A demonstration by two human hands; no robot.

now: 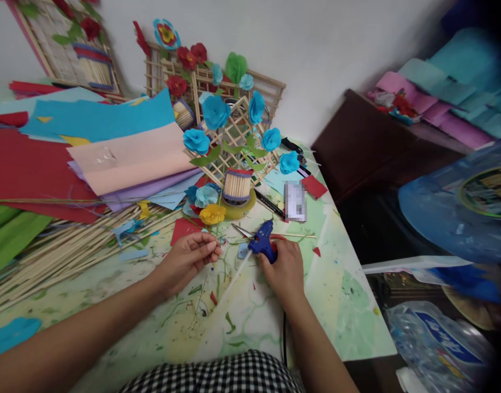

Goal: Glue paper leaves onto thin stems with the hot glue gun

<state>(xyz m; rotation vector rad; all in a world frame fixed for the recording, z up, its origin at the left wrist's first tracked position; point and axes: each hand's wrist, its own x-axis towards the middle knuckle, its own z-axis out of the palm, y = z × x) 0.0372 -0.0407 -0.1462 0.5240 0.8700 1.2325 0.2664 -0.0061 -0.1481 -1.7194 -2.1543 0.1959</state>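
My left hand (195,256) is closed in a pinch above the table, thumb against fingertips. Whatever it may hold is too small to make out. To its right, my right hand (285,270) is closed on the handle of a blue hot glue gun (262,240), whose clear glue stick (235,277) sticks out towards me. Scissors (243,231) with red handles lie partly hidden behind the gun. Just beyond my hands are a yellow paper flower (212,214) and a bamboo-stick lattice (240,131) bearing blue paper flowers (216,112) and a small stick basket (237,184).
Bamboo sticks (70,256) and coloured paper sheets (127,158) cover the left side. More flowered lattices (270,87) lean on the wall. A pixelated card-like item (295,201) and a black pen (270,204) lie ahead. Plastic-wrapped goods (442,344) sit beyond the table's right edge.
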